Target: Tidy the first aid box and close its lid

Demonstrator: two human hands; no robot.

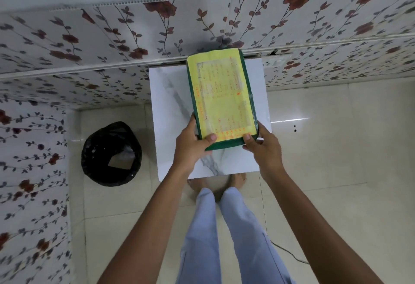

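Observation:
The first aid box (221, 97) is a flat green case whose lid carries a yellow sheet with orange print. It lies lengthwise over the white marbled table (170, 113), its far end near the wall. My left hand (193, 142) grips its near left corner, thumb on the yellow sheet. Gripping the near right corner is my right hand (262, 146), thumb also on top. The lid looks down on the box; its contents are hidden.
A bin lined with a black bag (111, 154) stands on the floor left of the table. Flowered wall panels (89, 43) run behind and to the left. My feet (215, 182) are at the table's near edge. Pale floor tiles (336, 149) lie to the right.

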